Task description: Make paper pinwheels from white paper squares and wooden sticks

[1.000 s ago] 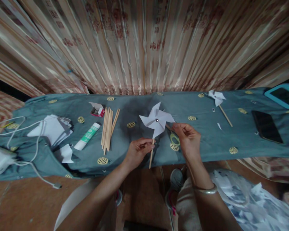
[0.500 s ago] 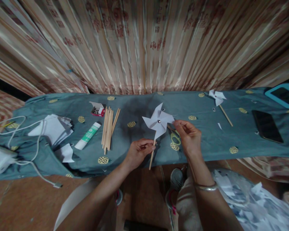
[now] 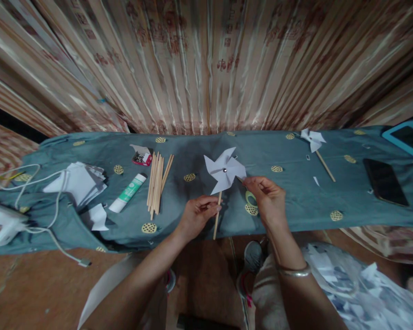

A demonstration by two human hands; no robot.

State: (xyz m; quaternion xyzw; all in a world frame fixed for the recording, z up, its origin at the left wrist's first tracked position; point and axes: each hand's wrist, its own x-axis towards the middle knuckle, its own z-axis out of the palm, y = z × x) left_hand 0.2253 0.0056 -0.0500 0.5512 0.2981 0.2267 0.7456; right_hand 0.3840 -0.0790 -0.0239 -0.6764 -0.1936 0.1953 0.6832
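A white paper pinwheel (image 3: 223, 171) with a shiny pin at its centre stands over the middle of the cloth-covered table. My left hand (image 3: 200, 215) pinches its wooden stick (image 3: 216, 227) just below the blades. At the right-hand blade is my right hand (image 3: 266, 197), thumb and forefinger pinched together on the blade's edge. Behind those fingers, a pair of scissors with a green handle (image 3: 250, 198) lies partly hidden.
Wooden sticks (image 3: 154, 185), a glue stick (image 3: 128, 192), an open box of pins (image 3: 142, 156) and stacked white paper (image 3: 77, 181) lie left. Another pinwheel (image 3: 312, 139), a phone (image 3: 385, 182) and a blue-framed device (image 3: 392, 135) are right. Below sits a bag of paper scraps (image 3: 361, 286).
The pinwheel's blades have turned a little clockwise. My right fingertips have moved slightly down and left with the right-hand blade, while my left hand keeps its grip on the stick.
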